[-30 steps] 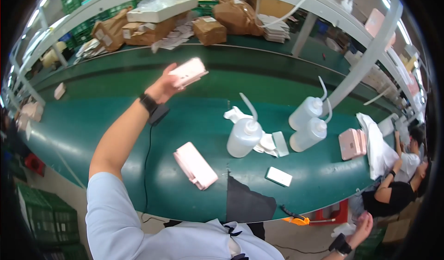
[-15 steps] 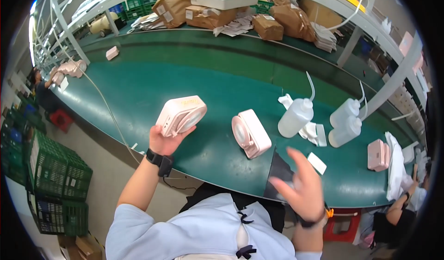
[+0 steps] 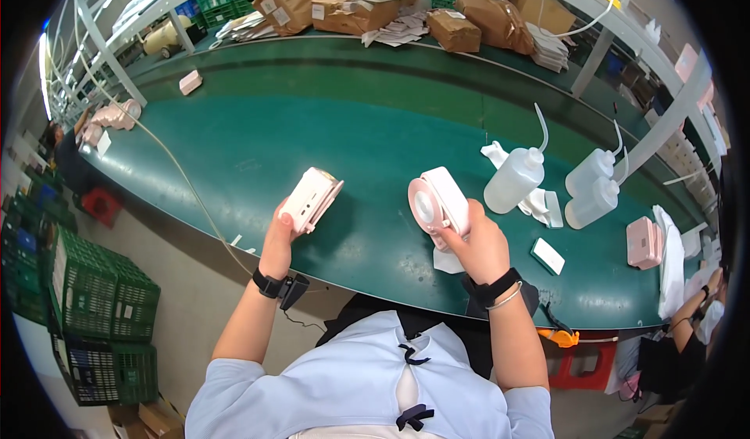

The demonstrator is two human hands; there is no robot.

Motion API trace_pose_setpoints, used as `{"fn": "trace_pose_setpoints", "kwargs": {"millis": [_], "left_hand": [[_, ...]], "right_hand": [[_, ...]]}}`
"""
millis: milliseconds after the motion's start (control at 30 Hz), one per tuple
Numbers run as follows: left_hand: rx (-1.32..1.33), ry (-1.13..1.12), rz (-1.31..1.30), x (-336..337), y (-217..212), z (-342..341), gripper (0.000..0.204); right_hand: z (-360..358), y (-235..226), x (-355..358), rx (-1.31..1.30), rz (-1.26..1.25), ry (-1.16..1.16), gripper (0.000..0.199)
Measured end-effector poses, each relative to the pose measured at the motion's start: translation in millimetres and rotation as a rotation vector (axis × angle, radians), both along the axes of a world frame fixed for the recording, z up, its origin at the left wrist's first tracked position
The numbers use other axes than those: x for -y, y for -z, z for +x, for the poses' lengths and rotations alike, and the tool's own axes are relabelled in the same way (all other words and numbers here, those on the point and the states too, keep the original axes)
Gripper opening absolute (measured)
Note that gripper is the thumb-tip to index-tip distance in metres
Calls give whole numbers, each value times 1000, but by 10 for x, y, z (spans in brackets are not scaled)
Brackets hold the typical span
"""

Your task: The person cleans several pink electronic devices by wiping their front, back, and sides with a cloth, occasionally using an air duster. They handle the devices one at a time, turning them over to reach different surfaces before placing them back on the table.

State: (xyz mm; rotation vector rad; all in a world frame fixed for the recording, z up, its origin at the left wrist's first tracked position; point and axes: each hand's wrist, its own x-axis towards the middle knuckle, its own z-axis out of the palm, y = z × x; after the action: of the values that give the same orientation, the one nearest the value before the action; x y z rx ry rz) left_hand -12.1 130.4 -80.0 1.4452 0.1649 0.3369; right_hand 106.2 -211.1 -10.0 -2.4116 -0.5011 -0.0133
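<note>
My left hand (image 3: 276, 242) grips a small pink box-shaped device (image 3: 312, 198) above the green bench. The device's narrow side with small ports is turned toward me, and its front is mostly hidden. To its right, my right hand (image 3: 483, 245) is closed around the right side of a second pink device with a round disc (image 3: 426, 206) on its front. That disc has a white centre and a pink ring, and its casing is tilted. A white cloth or paper piece (image 3: 448, 262) shows just below this second device, partly behind my fingers.
Squeeze bottles with bent spouts (image 3: 514, 180) stand right, beside white cloths (image 3: 537, 206). A small white box (image 3: 548, 256) and another pink device (image 3: 644, 243) lie farther right. A cable (image 3: 176, 162) hangs at left. Brown packages (image 3: 355, 21) line the far shelf. Co-workers sit at both ends.
My right hand, empty before, has come left and taken hold of the second device, which is shifted slightly. My left hand has turned its device, so the round disc no longer shows.
</note>
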Motion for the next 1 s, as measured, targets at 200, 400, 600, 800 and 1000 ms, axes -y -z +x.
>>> {"fn": "trace_pose_setpoints", "kwargs": {"millis": [200, 400, 600, 800, 1000], "left_hand": [[17, -93, 58, 172, -72, -20, 79], [89, -146, -492, 469, -356, 160, 74], [197, -25, -709, 726, -210, 382, 63], [87, -88, -516, 893, -25, 357, 47], [37, -115, -439, 870, 85, 250, 54]], "right_hand": [[57, 392, -135, -787, 927, 66, 40], [84, 519, -415, -1775, 1766, 7, 44], [48, 643, -461, -1992, 2096, 222, 47], [-87, 656, -440, -2018, 2096, 393, 50], [-158, 582, -343, -2031, 2072, 418, 52]]}}
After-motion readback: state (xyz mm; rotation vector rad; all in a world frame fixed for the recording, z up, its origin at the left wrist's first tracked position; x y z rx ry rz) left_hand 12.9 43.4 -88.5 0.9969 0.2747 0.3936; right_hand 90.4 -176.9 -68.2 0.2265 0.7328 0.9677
